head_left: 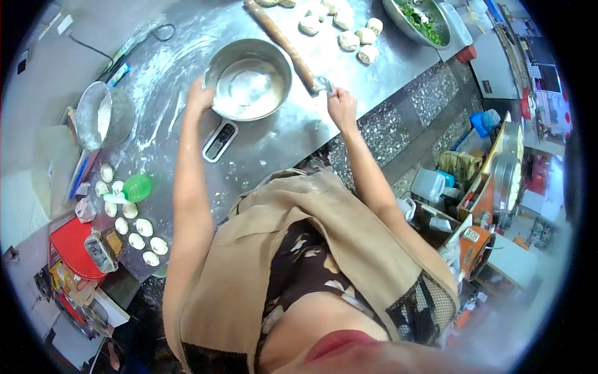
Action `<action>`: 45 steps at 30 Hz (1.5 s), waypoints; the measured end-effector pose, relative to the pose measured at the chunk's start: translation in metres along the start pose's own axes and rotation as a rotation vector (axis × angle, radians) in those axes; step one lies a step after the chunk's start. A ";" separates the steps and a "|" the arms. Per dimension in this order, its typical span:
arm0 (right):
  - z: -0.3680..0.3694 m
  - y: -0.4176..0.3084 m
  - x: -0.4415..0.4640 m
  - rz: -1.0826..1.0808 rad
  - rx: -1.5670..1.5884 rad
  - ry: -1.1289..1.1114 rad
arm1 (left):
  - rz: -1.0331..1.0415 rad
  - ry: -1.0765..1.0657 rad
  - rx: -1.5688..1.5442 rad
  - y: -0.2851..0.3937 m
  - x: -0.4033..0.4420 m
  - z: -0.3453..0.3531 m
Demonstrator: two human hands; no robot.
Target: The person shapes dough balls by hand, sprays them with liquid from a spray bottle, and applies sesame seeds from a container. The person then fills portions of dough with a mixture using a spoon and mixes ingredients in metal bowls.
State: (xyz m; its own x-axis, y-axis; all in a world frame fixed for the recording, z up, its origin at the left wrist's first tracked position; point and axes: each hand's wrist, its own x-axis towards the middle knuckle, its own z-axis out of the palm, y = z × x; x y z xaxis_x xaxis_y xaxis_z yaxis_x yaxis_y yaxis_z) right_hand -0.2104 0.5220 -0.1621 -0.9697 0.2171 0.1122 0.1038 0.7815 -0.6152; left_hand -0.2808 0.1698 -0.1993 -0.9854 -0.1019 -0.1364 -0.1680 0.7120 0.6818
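Note:
A round metal bowl [283,78] with white flour at its bottom sits over a kitchen scale [220,141], whose display panel sticks out in front. My left hand [200,98] is closed on the bowl's left rim. To the right, my right hand [342,110] is closed, its fingertips at a small shiny, greyish thing [322,85] that I cannot make out. That thing lies against the near end of a wooden rolling pin [283,45]. Several pale dough balls [349,41] rest beyond the pin.
A bowl of chopped greens [445,38] stands at the table's far right. On the left are a flour-dusted metal pot [128,115], a green bottle [137,187] and several eggs [144,227]. The floured metal table [268,149] ends near my apron; crates and containers stand right.

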 end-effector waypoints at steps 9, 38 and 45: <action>0.073 0.074 0.112 -0.071 -0.145 -0.468 | -0.444 0.493 0.503 0.035 -0.029 -0.018; -0.026 0.228 0.308 -0.553 -0.482 -0.239 | -0.219 0.132 -0.644 0.213 0.137 0.255; -0.013 0.165 0.252 -0.632 -0.123 -0.060 | -0.434 -0.063 -1.246 0.167 0.082 0.225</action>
State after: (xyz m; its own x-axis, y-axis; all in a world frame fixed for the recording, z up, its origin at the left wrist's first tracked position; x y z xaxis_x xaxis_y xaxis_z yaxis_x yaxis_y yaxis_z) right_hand -0.4347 0.7133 -0.2255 -0.8625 -0.3369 0.3777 -0.4700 0.8100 -0.3507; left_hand -0.3837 0.4366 -0.2582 -0.8483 -0.1016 -0.5197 -0.4139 -0.4850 0.7704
